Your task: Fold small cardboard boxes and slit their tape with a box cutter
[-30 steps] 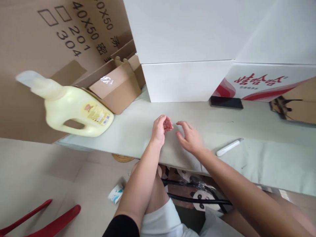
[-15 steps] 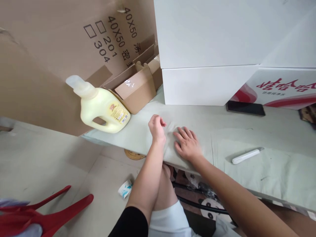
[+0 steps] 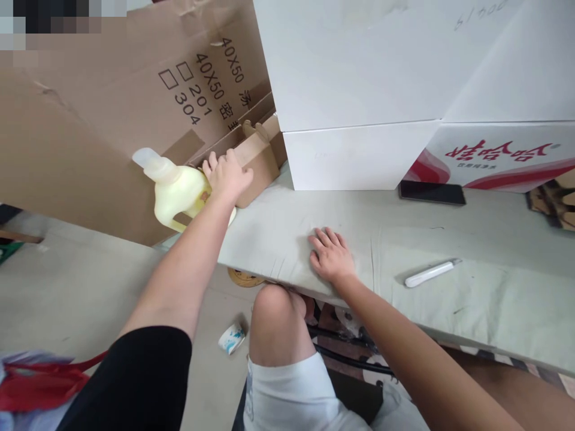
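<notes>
My left hand [image 3: 227, 176] reaches out to the small open cardboard box [image 3: 259, 175], its fingers spread over the near end of the box. Whether the fingertips touch anything inside cannot be seen. Just left of it stands a pale yellow detergent bottle [image 3: 179, 188] with a handle and a clear cap, partly covered by my forearm. My right hand [image 3: 332, 254] lies flat on the light green cloth [image 3: 278, 230] near the front edge, fingers apart and holding nothing. To its right rests a white utility knife [image 3: 430, 274].
White cartons [image 3: 354, 157] line the back, with a dark phone [image 3: 432, 193] before the red-printed one. A large brown cardboard sheet [image 3: 103, 137] stands at the left. A tape roll [image 3: 232, 339] lies on the floor, and a red object [image 3: 40, 386] is at lower left.
My left hand has moved away from beside my right hand, forward and left to the small cardboard box. The clear film seen between my hands is gone from there. My right hand stays on the cloth.
</notes>
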### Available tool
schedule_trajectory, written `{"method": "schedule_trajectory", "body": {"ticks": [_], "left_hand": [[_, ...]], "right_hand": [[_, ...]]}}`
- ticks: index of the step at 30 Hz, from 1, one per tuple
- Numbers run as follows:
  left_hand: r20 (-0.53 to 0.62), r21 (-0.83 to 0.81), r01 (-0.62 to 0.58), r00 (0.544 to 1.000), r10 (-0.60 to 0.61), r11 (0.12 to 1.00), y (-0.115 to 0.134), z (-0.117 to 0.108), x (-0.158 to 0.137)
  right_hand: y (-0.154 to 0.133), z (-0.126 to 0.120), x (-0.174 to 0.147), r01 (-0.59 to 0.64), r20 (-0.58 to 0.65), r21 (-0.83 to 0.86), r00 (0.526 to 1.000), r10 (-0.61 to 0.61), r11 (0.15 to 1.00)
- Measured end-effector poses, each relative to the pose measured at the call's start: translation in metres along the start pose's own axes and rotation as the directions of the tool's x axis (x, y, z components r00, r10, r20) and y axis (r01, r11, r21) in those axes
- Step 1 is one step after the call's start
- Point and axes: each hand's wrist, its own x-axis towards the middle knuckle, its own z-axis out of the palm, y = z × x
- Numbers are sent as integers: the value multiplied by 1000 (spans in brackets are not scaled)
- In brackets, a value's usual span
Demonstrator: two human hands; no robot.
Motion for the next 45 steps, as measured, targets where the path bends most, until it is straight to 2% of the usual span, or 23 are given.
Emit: {"method": "schedule_trajectory", "body": {"ticks": [3, 7, 16, 20, 26, 30, 34, 35, 39, 42, 45], "left_hand": [[50, 145, 11, 999, -19, 989, 1, -5, 8], [85, 123, 15, 996, -25, 992, 15, -12, 2], [210, 123, -195, 963, 166, 973, 51, -34, -12], [170, 96, -229, 963, 211, 969, 53, -33, -11], [42, -108, -235, 970, 240, 966, 59, -13, -13], [149, -159, -264, 946, 287, 951, 79, -11, -24], [301, -242, -283, 887, 349, 928, 95, -30, -38], [288, -273, -288, 886, 363, 918, 95, -36, -40], [1, -429, -316, 937, 350, 846, 69, -51, -29], [-139, -417, -208, 977, 164, 885, 32, -36, -11], [-149, -458, -21, 987, -53, 888, -3, -6, -2]], "right_hand": [[-1, -1, -1, -4, -4, 7, 1000, 4, 1000], [0, -1, -1, 0, -2, 10, 1000, 0, 1000], [-1, -2, -2, 1, -4, 2, 1000, -1, 1000], [-1, -2, -2, 3, -11, 0, 1000, -3, 1000], [-2, -2, -2, 6, -17, -1, 1000, -7, 1000], [-2, -3, -2, 4, -13, 0, 1000, -4, 1000], [-2, -4, -2, 4, -7, 4, 1000, -4, 1000], [-1, -4, -2, 3, -6, 6, 1000, -3, 1000], [-1, -3, -2, 2, -8, 20, 1000, -2, 1000], [0, -1, -1, 5, -19, 34, 1000, -4, 999], [1, 0, -1, 17, -31, 50, 999, -15, 999]]}}
